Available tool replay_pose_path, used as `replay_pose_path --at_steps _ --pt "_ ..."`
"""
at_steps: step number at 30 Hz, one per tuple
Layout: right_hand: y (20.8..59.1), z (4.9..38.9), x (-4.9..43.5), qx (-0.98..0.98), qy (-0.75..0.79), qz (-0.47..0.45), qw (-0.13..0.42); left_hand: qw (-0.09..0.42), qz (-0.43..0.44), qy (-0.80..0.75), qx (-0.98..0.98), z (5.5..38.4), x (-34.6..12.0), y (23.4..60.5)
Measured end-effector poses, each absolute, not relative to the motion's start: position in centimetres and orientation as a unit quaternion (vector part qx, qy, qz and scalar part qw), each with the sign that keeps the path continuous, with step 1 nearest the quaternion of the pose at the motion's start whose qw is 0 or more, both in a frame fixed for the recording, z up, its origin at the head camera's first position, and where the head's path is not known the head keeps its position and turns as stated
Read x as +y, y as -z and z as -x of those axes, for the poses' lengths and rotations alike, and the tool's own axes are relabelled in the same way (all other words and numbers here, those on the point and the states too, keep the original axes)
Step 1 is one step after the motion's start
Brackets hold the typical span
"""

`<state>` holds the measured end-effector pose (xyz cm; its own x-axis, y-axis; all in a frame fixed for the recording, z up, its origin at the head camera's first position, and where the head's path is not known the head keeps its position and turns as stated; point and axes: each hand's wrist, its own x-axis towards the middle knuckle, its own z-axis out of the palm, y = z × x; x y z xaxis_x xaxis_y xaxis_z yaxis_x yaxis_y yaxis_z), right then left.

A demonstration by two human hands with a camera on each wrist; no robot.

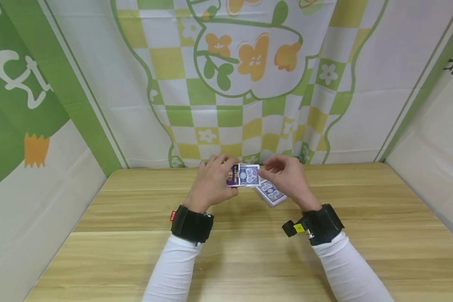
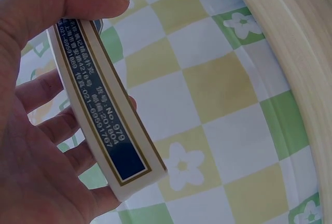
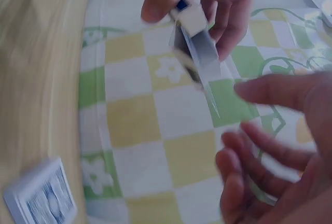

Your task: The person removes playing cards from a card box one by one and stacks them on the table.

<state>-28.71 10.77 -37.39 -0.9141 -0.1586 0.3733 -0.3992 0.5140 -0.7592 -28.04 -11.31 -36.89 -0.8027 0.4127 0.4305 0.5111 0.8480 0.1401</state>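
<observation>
My left hand [image 1: 213, 179] grips a playing-card box [image 2: 106, 105], thumb on one side and fingers on the other. The box has a dark blue side strip with printed text. In the head view, a purple and gold part shows beside a blue-and-white card-back pattern; whether that is a card sticking out, I cannot tell. Flaps or thin pieces stick out from its end in the right wrist view, blurred. My right hand [image 3: 280, 146] is at that end, thumb and fingers apart, holding nothing visible. Below it, a deck of blue-backed playing cards [image 1: 272, 193] lies on the table.
The wooden table [image 1: 241, 260] carries the deck near its back edge. Behind it hangs a green, yellow and white checked cloth [image 1: 226, 115], close to both hands. White and green cloth panels stand at the left and right. Black bands [image 1: 191, 224] circle both wrists.
</observation>
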Motion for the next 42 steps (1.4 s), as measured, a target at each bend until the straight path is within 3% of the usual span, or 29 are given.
replay_pose_path --at_steps 5,11,42 --pt "37.24 28.61 10.7 -0.854 -0.375 -0.289 0.216 0.198 0.248 0.122 -0.941 28.0 -11.26 36.81" --pt "37.15 28.45 10.34 -0.847 -0.305 -0.38 0.212 0.197 0.25 0.119 -0.94 27.97 -11.21 36.77" --pt "37.52 28.43 10.34 -0.871 -0.242 -0.387 0.18 0.192 0.255 0.113 -0.941 27.98 -11.01 36.89"
